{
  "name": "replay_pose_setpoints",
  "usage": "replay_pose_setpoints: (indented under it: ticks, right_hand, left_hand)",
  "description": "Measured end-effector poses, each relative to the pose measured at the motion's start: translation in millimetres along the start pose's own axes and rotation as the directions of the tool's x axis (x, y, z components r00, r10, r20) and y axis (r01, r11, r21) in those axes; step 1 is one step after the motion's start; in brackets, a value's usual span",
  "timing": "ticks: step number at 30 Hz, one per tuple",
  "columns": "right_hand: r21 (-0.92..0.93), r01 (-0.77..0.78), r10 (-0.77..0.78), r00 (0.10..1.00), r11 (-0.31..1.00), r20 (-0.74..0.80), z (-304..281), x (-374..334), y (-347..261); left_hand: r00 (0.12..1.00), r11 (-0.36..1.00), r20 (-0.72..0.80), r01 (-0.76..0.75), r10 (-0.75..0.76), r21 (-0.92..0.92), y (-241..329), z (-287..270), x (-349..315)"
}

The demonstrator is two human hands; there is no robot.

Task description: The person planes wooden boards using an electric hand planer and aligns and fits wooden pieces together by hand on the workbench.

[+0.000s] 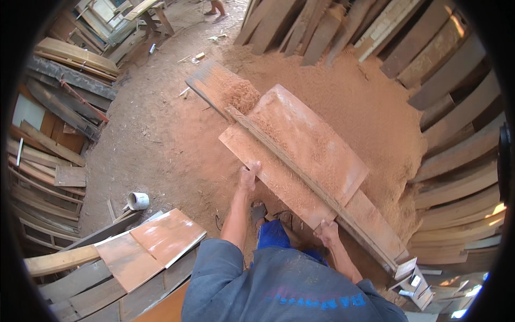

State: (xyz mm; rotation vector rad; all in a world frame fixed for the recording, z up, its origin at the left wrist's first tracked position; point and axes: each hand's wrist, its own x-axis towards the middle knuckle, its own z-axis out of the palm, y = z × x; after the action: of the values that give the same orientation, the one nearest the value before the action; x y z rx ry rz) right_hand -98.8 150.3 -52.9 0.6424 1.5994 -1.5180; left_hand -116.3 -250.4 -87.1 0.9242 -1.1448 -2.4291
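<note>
A flat wooden board [274, 170], dusted with sawdust, lies across a long workbench in front of me. My left hand [249, 176] is closed on its near edge, toward the far left end. At the board's near right corner, my right hand [326, 234] is closed on the edge too, its fingers partly hidden. Along the board's far side runs a long narrow wooden strip [292, 165]; I cannot tell whether the two touch. Beyond the strip is a wide reddish panel [316, 142] covered with sawdust.
A heap of shavings [240, 96] sits on the bench's far end. Sawdust [391, 134] spreads over the floor. Planks [456, 145] lean all along the right and far side. At left are stacked timber [70, 99], a white bucket [138, 200] and flat panels [153, 247]. Someone's feet [216, 12] show far off.
</note>
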Motion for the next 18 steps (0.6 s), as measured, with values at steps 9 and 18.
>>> replay_pose_setpoints:
  ticks: [9,18]
  right_hand:
    - [-0.865,0.122,-0.561,0.803,0.487,-0.202,-54.6,-73.1,-101.7]
    - [-0.742,-0.150,-0.428,0.735,0.654,-0.526,-157.9,-27.0,-69.1]
  left_hand:
    - [0.937,0.951,-0.183,0.274,-0.297,-0.142,-72.4,71.8,-101.2]
    - [0.900,0.861,0.070,0.433,-0.431,-0.268,-119.9,136.0,-131.4]
